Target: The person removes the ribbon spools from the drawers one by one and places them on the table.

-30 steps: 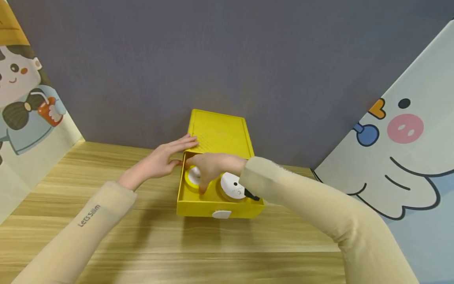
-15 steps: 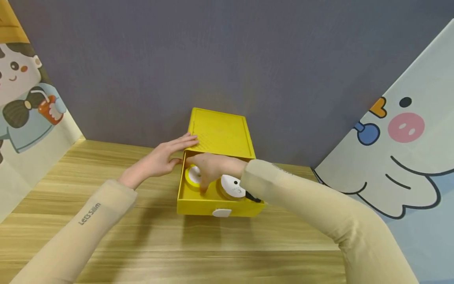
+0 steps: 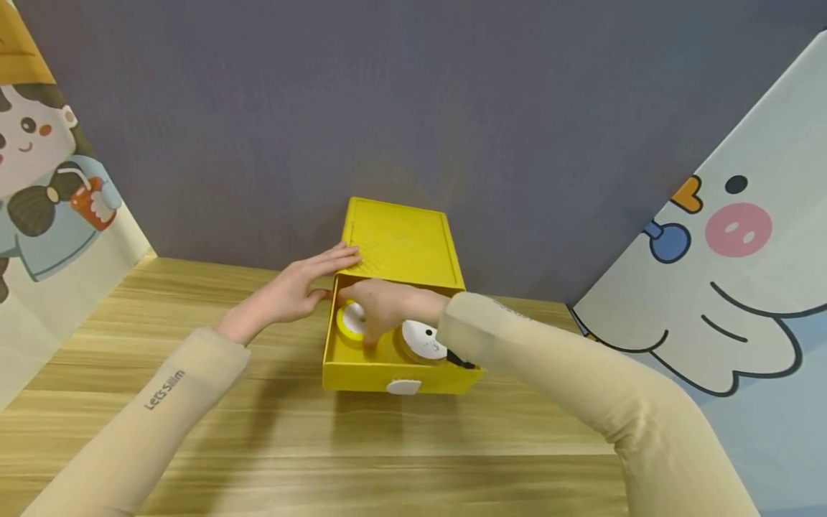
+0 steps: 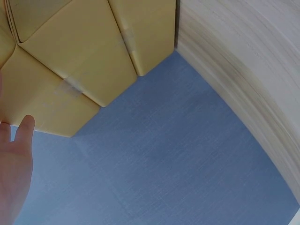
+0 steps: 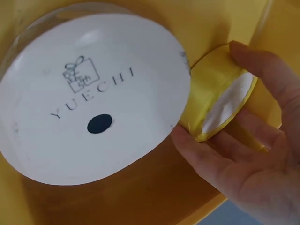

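Observation:
A yellow box [image 3: 368, 377] stands on the table with its lid [image 3: 403, 240] raised against the wall behind. My left hand [image 3: 297, 291] rests at the box's left back corner, straight fingers on the lid and thumb by the side wall. My right hand [image 3: 381, 309] reaches inside. Its thumb and fingers are around a roll of yellow ribbon [image 5: 206, 89] with a white core, lying at the box's left. Beside it is a larger spool with a white face [image 5: 122, 93], printed "YUECHI" and with a dark centre hole. The left wrist view catches only part of the left hand [image 4: 16, 173].
A black object [image 3: 460, 359], partly under my right sleeve, lies at the box's right front. A white tab [image 3: 403, 388] sits on the front wall. Behind the wood-grain table [image 3: 362, 481] rises a grey wall [image 3: 413, 108], with cartoon panels [image 3: 762, 287] at both sides.
Both hands stay in almost the same place. The ribbon roll and the white spool have not visibly moved; only the head view shifts slightly.

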The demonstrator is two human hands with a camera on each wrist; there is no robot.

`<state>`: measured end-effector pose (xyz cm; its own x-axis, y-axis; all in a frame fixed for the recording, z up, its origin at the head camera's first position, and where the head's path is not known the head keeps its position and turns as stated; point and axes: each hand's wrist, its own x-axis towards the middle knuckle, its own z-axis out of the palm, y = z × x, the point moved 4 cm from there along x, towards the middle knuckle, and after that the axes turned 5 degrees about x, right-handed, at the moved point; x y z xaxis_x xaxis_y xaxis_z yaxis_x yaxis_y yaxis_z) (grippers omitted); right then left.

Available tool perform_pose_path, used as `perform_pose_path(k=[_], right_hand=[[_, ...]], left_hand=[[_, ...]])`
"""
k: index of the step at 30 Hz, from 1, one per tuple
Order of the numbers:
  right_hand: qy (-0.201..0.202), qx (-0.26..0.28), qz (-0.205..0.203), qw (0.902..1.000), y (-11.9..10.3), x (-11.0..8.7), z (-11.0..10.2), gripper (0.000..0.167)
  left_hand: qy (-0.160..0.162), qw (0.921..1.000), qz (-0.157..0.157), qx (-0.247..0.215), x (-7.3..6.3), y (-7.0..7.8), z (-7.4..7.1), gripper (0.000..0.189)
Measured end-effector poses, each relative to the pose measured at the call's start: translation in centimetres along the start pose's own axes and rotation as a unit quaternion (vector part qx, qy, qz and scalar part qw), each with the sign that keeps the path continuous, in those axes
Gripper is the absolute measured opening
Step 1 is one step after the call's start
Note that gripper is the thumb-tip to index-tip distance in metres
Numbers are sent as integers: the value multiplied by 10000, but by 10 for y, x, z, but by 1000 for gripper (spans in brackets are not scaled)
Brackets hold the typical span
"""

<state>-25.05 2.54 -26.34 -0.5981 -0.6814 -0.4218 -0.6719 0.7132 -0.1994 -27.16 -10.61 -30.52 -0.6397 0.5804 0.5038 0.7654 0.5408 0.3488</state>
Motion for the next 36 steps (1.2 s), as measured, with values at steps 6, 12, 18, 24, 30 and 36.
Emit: perform_pose_path(k=[6, 12, 18, 24, 30, 36], right_hand=[[-97, -32, -30, 9999, -4, -7, -4, 73], [-120, -40, -151, 9998, -8, -19, -13, 74], [-30, 60, -247, 9997, -11, -38, -28, 74], [248, 310, -139, 9991, -6, -65, -53, 76], [675, 565, 54, 9961, 6, -91, -73, 74], [933, 549, 125, 9940, 22, -109, -77, 74]], left_hand=[[-44, 9999, -87, -26, 0, -1, 0, 70], [-132, 9997, -182, -47, -1, 0, -1, 70], [-191, 9995, -216, -113, -1, 0, 0, 70], [-71, 9998, -162, -54, -1, 0, 0, 70], [12, 10000, -54, 26, -1, 0, 0, 69], [-3, 9999, -56, 124, 0, 1, 0, 70]])
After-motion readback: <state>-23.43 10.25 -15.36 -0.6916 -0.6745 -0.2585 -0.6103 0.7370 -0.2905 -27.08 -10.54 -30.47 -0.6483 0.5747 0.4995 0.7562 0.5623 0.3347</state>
